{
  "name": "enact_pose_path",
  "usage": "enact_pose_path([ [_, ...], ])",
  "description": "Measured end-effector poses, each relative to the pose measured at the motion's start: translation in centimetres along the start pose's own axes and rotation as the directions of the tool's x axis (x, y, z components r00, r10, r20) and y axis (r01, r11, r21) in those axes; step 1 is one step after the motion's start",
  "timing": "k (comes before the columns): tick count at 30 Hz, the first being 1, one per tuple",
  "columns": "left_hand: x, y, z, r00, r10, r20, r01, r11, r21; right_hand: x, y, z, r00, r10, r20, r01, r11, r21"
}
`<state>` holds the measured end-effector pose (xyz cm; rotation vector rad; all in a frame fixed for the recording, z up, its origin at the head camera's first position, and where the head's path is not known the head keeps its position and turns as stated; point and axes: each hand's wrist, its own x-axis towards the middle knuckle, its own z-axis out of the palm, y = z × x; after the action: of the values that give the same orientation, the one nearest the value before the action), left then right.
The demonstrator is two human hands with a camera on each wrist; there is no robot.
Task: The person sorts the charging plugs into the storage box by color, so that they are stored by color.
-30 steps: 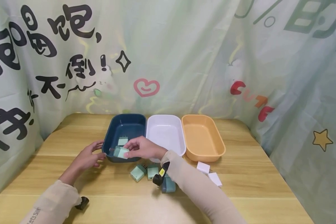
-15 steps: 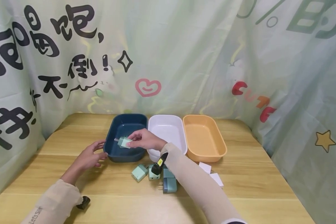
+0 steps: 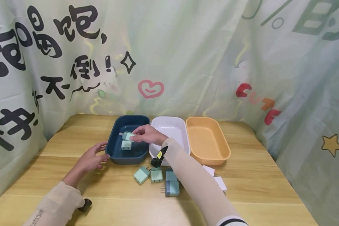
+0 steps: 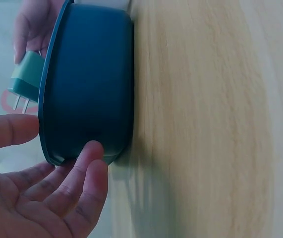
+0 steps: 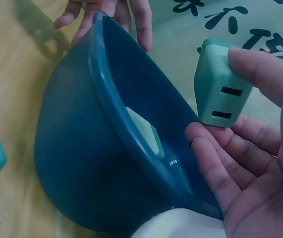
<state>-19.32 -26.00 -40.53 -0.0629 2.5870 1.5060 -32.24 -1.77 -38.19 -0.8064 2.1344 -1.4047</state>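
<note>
My right hand [image 3: 149, 135] pinches a pale green two-prong USB wall charger [image 3: 127, 136] between thumb and fingers, over the dark blue bin [image 3: 119, 158]. In the right wrist view, two USB slots show on the held charger [image 5: 224, 89]. Another pale green charger [image 3: 126, 145] lies inside the bin. My left hand [image 3: 91, 158] rests at the bin's left front corner with loosely extended fingers. In the left wrist view, its thumb [image 4: 17, 130] touches the rim and other fingers lie along the corner.
Beside the blue bin stand a white bin [image 3: 169, 121] and an orange bin [image 3: 224, 150]. In front lie two green chargers [image 3: 141, 175] [image 3: 156, 175], blue-grey chargers [image 3: 173, 188] and white chargers [image 3: 221, 183], partly behind the right sleeve. A printed curtain [image 3: 186, 62] hangs behind the table.
My right hand has moved the charger farther back over the blue bin, uncovering the charger lying inside. My left hand has stayed at the bin's corner.
</note>
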Motion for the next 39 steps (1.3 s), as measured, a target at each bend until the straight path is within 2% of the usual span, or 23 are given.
enact_pose_path([
  [9,0.10,-0.16,0.12,1.000,-0.010,-0.003,0.010,1.000,0.002,0.34,0.04,-0.27,0.999,0.022,-0.025,-0.022,1.000,-0.003],
  [28,-0.03,-0.30,0.15,1.000,0.029,-0.007,-0.029,1.000,-0.008,0.06,0.25,-0.32,1.000,0.004,-0.022,-0.005,1.000,-0.029],
  [39,-0.14,-0.20,0.09,1.000,0.019,-0.005,-0.019,1.000,-0.003,0.02,0.24,-0.09,0.999,-0.009,-0.031,0.010,0.999,0.037],
])
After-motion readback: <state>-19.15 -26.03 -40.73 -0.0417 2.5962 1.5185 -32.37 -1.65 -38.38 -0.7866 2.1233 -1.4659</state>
